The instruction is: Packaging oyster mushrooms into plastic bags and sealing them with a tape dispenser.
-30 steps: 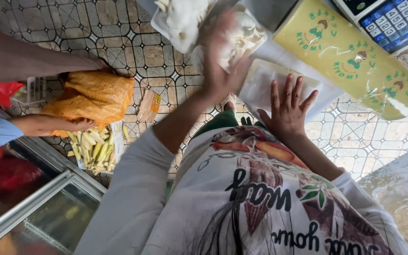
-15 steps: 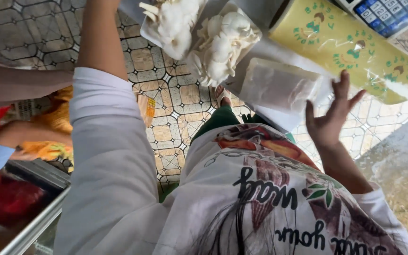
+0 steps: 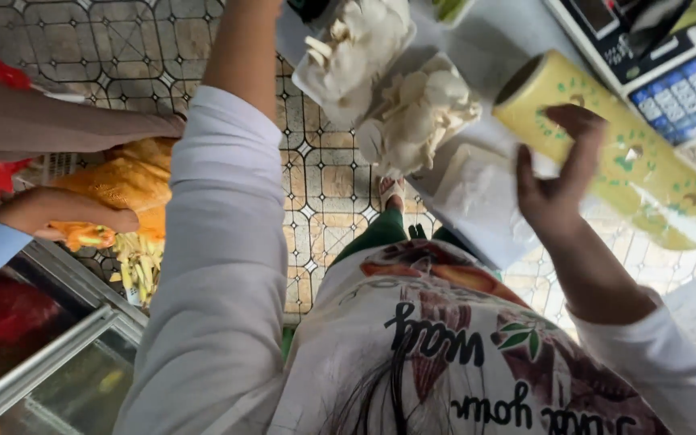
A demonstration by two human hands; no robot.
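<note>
My left arm (image 3: 235,161), in a white sleeve, reaches up past the top edge, so that hand is out of sight. My right hand (image 3: 557,181) is raised with fingers apart, its fingertips against the end of a yellow-green patterned roll (image 3: 630,153) lying on the counter; it grips nothing. Just left of the hand lies a white sheet or bag (image 3: 477,201). Beyond it sit two white trays of pale mushrooms, one near the top (image 3: 356,48) and one closer (image 3: 420,113).
A weighing scale with a blue keypad (image 3: 674,89) stands behind the roll. At the left, another person's arms (image 3: 58,213) handle an orange bag (image 3: 126,181) above yellowish vegetables (image 3: 138,270). A glass display case (image 3: 42,370) fills the lower left; patterned floor tiles (image 3: 324,177) lie below.
My right hand rose from the white sheet to the end of the yellow-green roll. My left arm stretched further up, and its hand left the view.
</note>
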